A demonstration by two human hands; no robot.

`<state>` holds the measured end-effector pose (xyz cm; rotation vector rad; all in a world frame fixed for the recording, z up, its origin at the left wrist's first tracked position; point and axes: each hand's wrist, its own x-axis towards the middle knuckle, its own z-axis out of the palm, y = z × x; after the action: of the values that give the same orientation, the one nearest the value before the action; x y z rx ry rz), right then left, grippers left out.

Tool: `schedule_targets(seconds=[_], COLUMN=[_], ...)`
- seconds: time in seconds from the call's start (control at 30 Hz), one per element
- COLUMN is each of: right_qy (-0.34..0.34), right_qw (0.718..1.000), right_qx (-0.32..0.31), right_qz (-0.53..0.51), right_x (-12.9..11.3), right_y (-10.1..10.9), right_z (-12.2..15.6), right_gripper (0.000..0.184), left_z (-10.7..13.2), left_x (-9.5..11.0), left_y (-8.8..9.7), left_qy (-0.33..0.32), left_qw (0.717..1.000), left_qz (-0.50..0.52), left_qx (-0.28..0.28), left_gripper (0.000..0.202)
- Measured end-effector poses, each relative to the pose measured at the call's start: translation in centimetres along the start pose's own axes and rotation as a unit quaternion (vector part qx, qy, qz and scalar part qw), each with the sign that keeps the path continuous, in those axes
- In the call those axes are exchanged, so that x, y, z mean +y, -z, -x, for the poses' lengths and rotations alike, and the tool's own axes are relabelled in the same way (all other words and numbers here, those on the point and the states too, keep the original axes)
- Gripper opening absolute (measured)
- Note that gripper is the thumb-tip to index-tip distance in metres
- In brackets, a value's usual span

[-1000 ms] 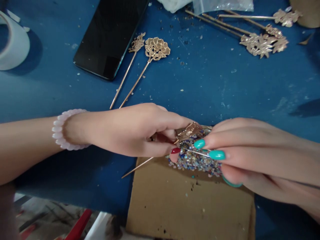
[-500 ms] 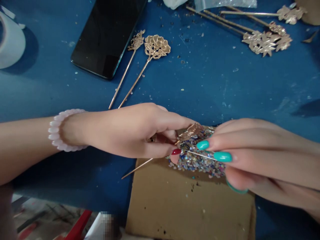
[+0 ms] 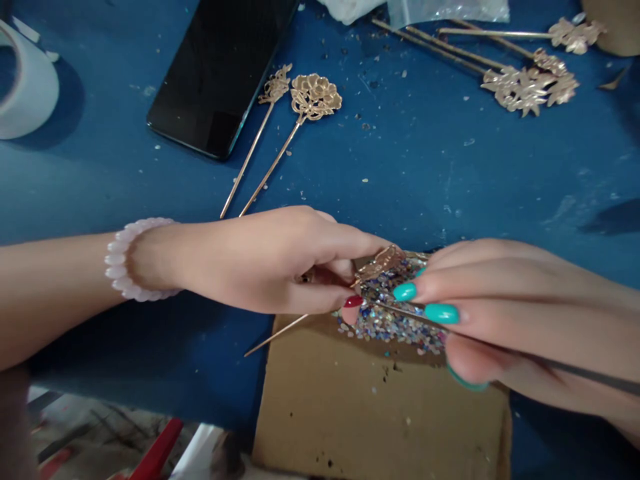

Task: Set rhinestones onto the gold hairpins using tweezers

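Note:
My left hand (image 3: 260, 260), with a pale pink bead bracelet (image 3: 123, 260) at the wrist, pinches a gold hairpin (image 3: 380, 265) just below its ornamental head. The hairpin's thin stem (image 3: 277, 335) sticks out under the hand toward the lower left. My right hand (image 3: 515, 307) has its fingers closed around a thin pointed metal tool (image 3: 413, 313), whose tip points left toward the hairpin head and my left thumb. Whether the tip touches anything I cannot tell. Beneath both hands lies a heap of small, multicoloured shiny chips (image 3: 400, 330) on brown cardboard (image 3: 380, 413), partly covered by the fingers.
Two gold hairpins (image 3: 316, 98) lie beside a black phone (image 3: 215, 80) on the blue table (image 3: 410, 180). Several more hairpins (image 3: 525, 87) are piled at the upper right, near a clear plastic bag (image 3: 450, 10). A roll of white tape (image 3: 37, 93) stands at the left.
The tool in my right hand has tilted slightly and now looks darker, with more of its shaft showing. My left hand keeps its hold on the hairpin. The view has shifted a little.

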<state>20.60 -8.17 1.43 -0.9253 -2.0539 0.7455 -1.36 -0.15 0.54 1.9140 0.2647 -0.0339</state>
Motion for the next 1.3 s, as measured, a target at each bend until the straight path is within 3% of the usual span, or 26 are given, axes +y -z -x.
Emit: schedule_targets(seconds=[0.37,0.57,0.8,1.13,1.3], right_qy=[-0.038,0.078,0.125,0.118,0.135], right_qw=[0.998,0.994,0.991,0.987,0.985], right_qx=[-0.039,-0.07,0.016,0.096,0.106], right_qz=[-0.008,0.035,-0.037,-0.054,-0.031], right_x=[-0.6,0.1,0.7,1.0,1.3], right_y=[0.5,0.4,-0.6,-1.8,-2.1], right_z=[0.2,0.0,0.4,0.7,0.8], right_gripper=[0.009,0.013,0.008,0.012,0.01], left_z=[0.0,0.0,0.1,0.0,0.0], left_x=[-0.1,-0.2,0.3,0.3,0.5], left_y=[0.0,-0.2,-0.8,-1.3,-1.5], left_qy=[0.001,-0.002,0.014,0.028,0.046], left_qw=[1.0,0.999,0.999,0.998,0.997], left_qz=[0.009,0.035,0.03,0.023,0.016], left_qx=[-0.001,0.0,0.041,0.051,0.051], left_gripper=[0.039,0.041,0.034,0.017,0.03])
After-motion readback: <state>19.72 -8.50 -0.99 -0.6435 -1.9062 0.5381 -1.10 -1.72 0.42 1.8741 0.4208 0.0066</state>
